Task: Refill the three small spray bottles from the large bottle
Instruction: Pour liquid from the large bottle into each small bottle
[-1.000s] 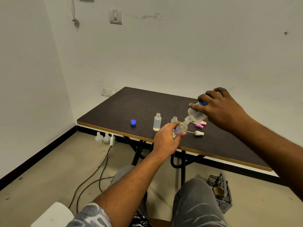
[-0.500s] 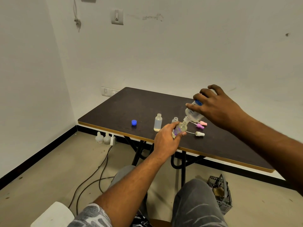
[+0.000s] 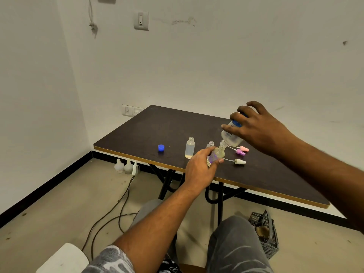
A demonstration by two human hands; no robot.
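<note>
My right hand [image 3: 256, 129] grips the large clear bottle [image 3: 229, 137], tipped mouth-down to the left. Its mouth meets the neck of a small spray bottle [image 3: 217, 154], which my left hand [image 3: 201, 170] holds tilted just above the dark table [image 3: 157, 127]. A second small bottle [image 3: 190, 147] stands upright and uncapped, with a little liquid at its bottom. The third small bottle [image 3: 210, 144] shows only its neck behind my left hand. Two pink spray tops [image 3: 242, 151] and a white spray top [image 3: 240, 161] lie on the table. A blue cap [image 3: 161, 148] sits to the left.
The table's front edge runs close to my left hand. Cables and white plugs [image 3: 126, 167] lie on the floor at the left. A black crate [image 3: 265, 233] stands on the floor by my right knee. A white stool corner [image 3: 63, 259] is at the bottom left.
My right hand has lifted the large bottle's base higher, so it tilts more steeply. My left hand and its small bottle have stayed in place.
</note>
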